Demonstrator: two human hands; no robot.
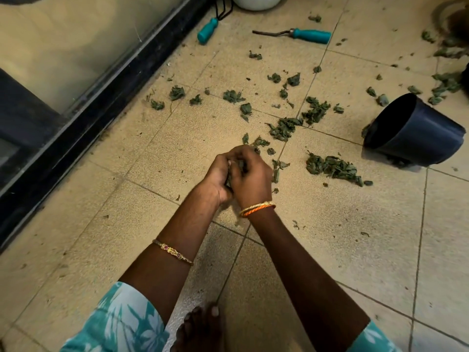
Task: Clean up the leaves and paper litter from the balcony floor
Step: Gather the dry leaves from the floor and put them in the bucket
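A: What lies far left?

B: A dark door frame (83,97) edging the beige tiled balcony floor (330,237). Near it, a teal-handled garden tool (207,33) lies below a white round pot (256,1).

A: And the hands?

B: Pressed together at the middle. The left hand (215,174) and the right hand (250,177) are both curled round a bunch of wilted green leaves (237,168), which peeks out between the fingers. A gold bangle (173,252) sits on the left forearm, an orange and gold bangle (256,209) on the right wrist.

A: The rest of the litter?

B: Scattered dark green leaf scraps (332,167) lie on the tiles beyond and right of the hands. A second teal-handled tool (302,34) lies further back.

A: Far right?

B: A dark blue plastic pot (416,133) tipped on its side, mouth facing left.
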